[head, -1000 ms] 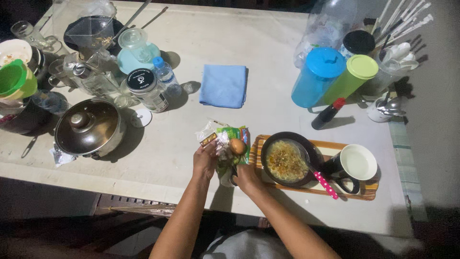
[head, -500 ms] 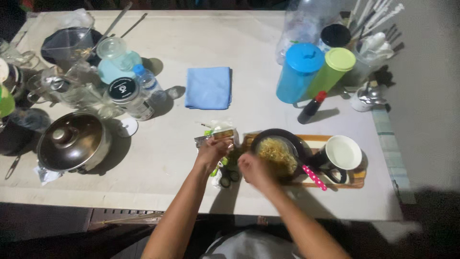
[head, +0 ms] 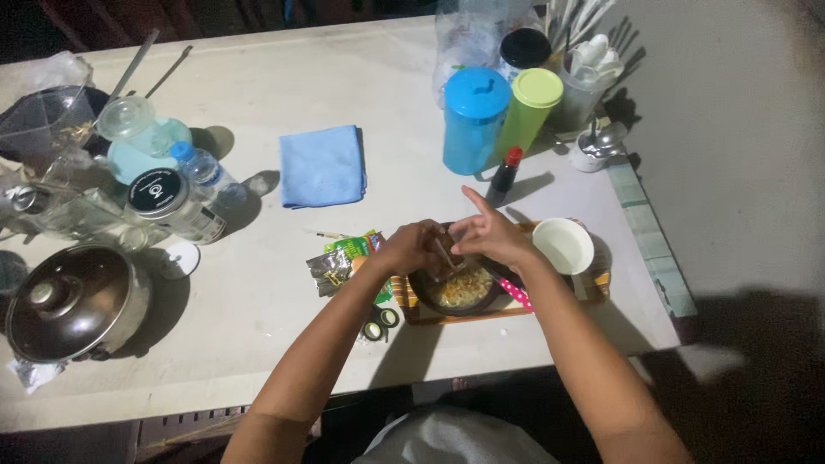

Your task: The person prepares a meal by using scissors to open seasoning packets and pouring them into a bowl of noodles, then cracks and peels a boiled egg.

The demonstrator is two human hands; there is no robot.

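Sachet [head: 446,254] (small, pinched between both hands) sits directly above the noodle bowl [head: 455,290], left hand [head: 412,247] and right hand [head: 488,234] equally near.

A crumpled green and silver packet [head: 344,260] lies mid-frame; a round black jar label [head: 157,190] sits centre-left.

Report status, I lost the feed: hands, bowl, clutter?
Both hands, left hand and right hand, pinch a small item over the noodle bowl. Torn packet beside it.
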